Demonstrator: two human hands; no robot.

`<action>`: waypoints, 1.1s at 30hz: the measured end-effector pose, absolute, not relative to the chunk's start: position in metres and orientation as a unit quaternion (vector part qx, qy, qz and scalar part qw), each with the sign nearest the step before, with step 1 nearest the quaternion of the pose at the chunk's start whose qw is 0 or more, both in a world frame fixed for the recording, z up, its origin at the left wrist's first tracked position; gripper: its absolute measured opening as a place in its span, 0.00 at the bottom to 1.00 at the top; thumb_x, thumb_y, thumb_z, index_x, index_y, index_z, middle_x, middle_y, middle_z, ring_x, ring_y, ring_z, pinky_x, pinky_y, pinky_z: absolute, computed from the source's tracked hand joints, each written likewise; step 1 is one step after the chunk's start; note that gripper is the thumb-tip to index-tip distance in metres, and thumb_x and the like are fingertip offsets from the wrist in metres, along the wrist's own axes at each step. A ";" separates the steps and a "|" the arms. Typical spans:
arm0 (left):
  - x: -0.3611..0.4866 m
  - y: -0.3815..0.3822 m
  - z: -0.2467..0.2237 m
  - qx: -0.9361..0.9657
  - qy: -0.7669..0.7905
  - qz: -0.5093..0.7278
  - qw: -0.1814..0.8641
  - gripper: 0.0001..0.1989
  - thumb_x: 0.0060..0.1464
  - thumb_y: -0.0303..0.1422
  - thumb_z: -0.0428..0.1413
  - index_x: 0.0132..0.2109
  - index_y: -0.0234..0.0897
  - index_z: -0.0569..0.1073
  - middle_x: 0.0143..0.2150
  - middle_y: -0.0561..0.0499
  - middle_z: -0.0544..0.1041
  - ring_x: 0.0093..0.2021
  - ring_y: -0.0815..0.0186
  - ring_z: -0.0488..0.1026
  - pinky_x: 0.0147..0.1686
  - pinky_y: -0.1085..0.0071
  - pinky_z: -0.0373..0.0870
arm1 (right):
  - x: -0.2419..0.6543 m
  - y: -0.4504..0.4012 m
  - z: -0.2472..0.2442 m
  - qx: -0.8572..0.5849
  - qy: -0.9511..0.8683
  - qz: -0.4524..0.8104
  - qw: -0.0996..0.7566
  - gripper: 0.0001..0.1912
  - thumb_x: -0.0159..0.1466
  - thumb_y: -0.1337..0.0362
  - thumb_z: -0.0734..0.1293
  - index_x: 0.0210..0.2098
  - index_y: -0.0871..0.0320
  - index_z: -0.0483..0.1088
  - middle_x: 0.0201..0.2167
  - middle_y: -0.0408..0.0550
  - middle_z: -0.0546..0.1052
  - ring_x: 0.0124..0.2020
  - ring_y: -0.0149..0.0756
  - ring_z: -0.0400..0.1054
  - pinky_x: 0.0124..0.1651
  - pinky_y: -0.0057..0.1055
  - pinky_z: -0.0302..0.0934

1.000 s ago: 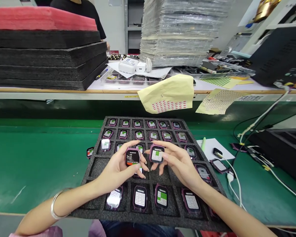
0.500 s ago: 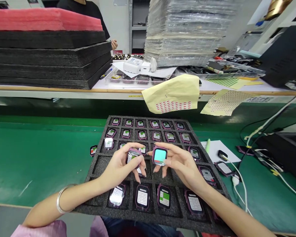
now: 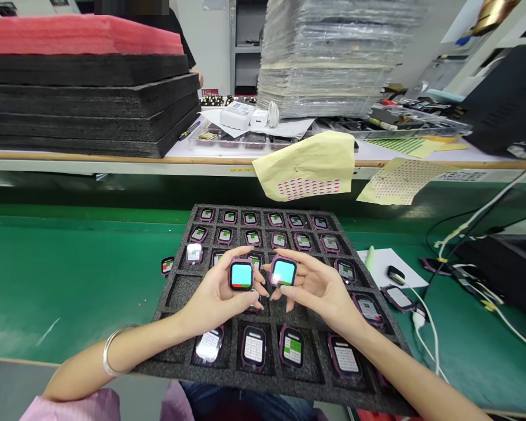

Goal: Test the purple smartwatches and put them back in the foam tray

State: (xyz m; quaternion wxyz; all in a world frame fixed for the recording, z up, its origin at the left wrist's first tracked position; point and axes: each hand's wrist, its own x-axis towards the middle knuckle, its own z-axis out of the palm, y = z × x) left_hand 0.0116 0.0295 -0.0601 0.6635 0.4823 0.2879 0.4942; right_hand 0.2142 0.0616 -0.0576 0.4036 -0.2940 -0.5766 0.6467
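My left hand [image 3: 223,292] grips a purple smartwatch body without a strap [image 3: 241,275], its lit screen cyan with a red and green strip along the bottom. Close beside it, my right hand [image 3: 322,286] holds a second smartwatch body [image 3: 283,272], also showing cyan, with my thumb at its lower edge. Both are held above a dark foam tray [image 3: 179,292] divided into compartments. Several more watch bodies lie face up in it, such as one with a white and green grid screen [image 3: 291,347]. My hands partly hide the middle compartments.
One watch [image 3: 167,266] lies left of the tray on the green bench [image 3: 70,280]. White cables [image 3: 433,339] and a white paper [image 3: 403,268] are on the right. Above stand stacked black foam trays [image 3: 83,99] and clear plastic trays [image 3: 324,58]. Yellow sticker sheets [image 3: 309,161] hang from the shelf edge.
The left watch's screen has gone from a white and green grid to cyan, and my left thumb has moved down off it. The right watch has tilted slightly, with my thumb now lower.
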 end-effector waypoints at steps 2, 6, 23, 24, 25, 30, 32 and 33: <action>0.012 0.029 -0.060 0.482 0.298 0.490 0.662 0.27 0.54 0.25 0.57 0.59 0.40 0.57 0.39 0.49 0.71 0.38 0.65 0.73 0.36 0.69 0.75 | 0.216 0.061 -0.056 -0.296 -0.585 0.643 0.395 0.29 0.58 0.67 0.72 0.56 0.55 0.62 0.45 0.55 0.75 0.34 0.39 0.75 0.26 0.28 0.71; 0.010 0.027 -0.063 0.484 0.318 0.480 0.659 0.27 0.54 0.26 0.57 0.59 0.43 0.58 0.43 0.49 0.68 0.39 0.65 0.74 0.37 0.68 0.75 | 0.225 0.057 -0.052 -0.335 -0.610 0.613 0.374 0.32 0.59 0.65 0.72 0.59 0.54 0.57 0.48 0.55 0.72 0.36 0.42 0.75 0.24 0.28 0.71; -0.104 -0.034 -0.100 0.810 0.533 0.221 0.105 0.24 0.50 0.36 0.61 0.54 0.43 0.65 0.47 0.47 0.74 0.46 0.57 0.73 0.47 0.64 0.70 | 0.333 0.049 -0.077 -0.439 -0.858 0.228 0.139 0.23 0.63 0.59 0.66 0.57 0.54 0.62 0.50 0.54 0.66 0.53 0.48 0.60 0.55 0.44 0.58; -0.109 -0.034 -0.101 0.826 0.520 0.202 0.077 0.24 0.49 0.37 0.62 0.52 0.43 0.66 0.47 0.47 0.75 0.46 0.56 0.73 0.46 0.63 0.69 | 0.331 0.047 -0.078 -0.434 -0.860 0.231 0.138 0.24 0.63 0.60 0.66 0.58 0.55 0.62 0.50 0.54 0.66 0.53 0.48 0.61 0.55 0.44 0.58; -0.111 -0.032 -0.102 0.839 0.509 0.182 0.062 0.23 0.48 0.39 0.62 0.50 0.42 0.68 0.46 0.47 0.75 0.46 0.55 0.72 0.45 0.63 0.69 | 0.327 0.046 -0.078 -0.429 -0.862 0.231 0.136 0.24 0.63 0.60 0.66 0.58 0.55 0.62 0.49 0.54 0.67 0.52 0.48 0.61 0.54 0.44 0.59; -0.114 -0.032 -0.102 0.870 0.478 0.116 0.046 0.21 0.48 0.42 0.60 0.49 0.43 0.69 0.48 0.46 0.72 0.45 0.54 0.71 0.42 0.63 0.68 | 0.326 0.045 -0.066 -0.430 -0.870 0.203 0.131 0.29 0.62 0.55 0.67 0.61 0.53 0.60 0.54 0.55 0.65 0.54 0.51 0.59 0.56 0.49 0.56; -0.114 -0.036 -0.103 0.873 0.471 0.123 0.027 0.23 0.48 0.43 0.60 0.50 0.43 0.68 0.49 0.45 0.72 0.47 0.53 0.70 0.44 0.62 0.67 | 0.337 0.046 -0.058 -0.439 -0.863 0.200 0.152 0.26 0.65 0.57 0.65 0.61 0.53 0.59 0.54 0.54 0.65 0.55 0.49 0.59 0.57 0.47 0.55; -0.113 -0.037 -0.104 0.874 0.468 0.132 0.016 0.23 0.49 0.43 0.59 0.51 0.42 0.68 0.49 0.45 0.72 0.47 0.53 0.70 0.44 0.62 0.67 | 0.345 0.046 -0.055 -0.445 -0.858 0.198 0.162 0.23 0.66 0.57 0.63 0.59 0.53 0.61 0.54 0.54 0.66 0.55 0.48 0.60 0.57 0.45 0.55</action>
